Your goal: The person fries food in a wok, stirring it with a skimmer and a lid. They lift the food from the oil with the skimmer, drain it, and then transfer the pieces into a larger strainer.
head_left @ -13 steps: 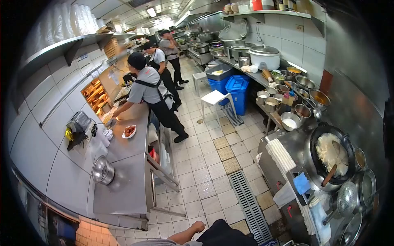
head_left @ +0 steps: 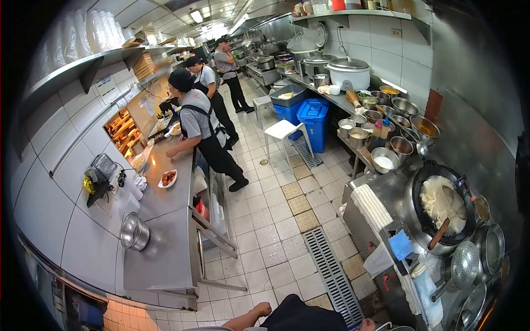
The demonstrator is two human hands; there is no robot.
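At the bottom centre, my left hand [head_left: 261, 309] is curled closed above the tiled floor, beside the black cloth at my lap; whether it holds anything is hidden. Low at the bottom edge, right of that cloth, my right hand [head_left: 366, 325] shows only in part, near a metal rim, and its grip is unclear. Over on the right a wok [head_left: 468, 218] holds pale, bubbling food, with a wooden-handled ladle [head_left: 440, 234] resting in it. A perforated strainer [head_left: 465, 263] lies beside the wok.
Three people stand at the left counter and beyond; the nearest [head_left: 196, 118] faces the counter [head_left: 165, 204]. A white stool [head_left: 287, 131] and blue bins [head_left: 313, 124] stand in the aisle. Metal bowls and squeeze bottles crowd the right shelf. A floor drain [head_left: 333, 276] runs ahead of me.
My right hand has come into view at the bottom edge. The nearest person's arm has drawn back along the counter, and the whole view has shifted slightly.
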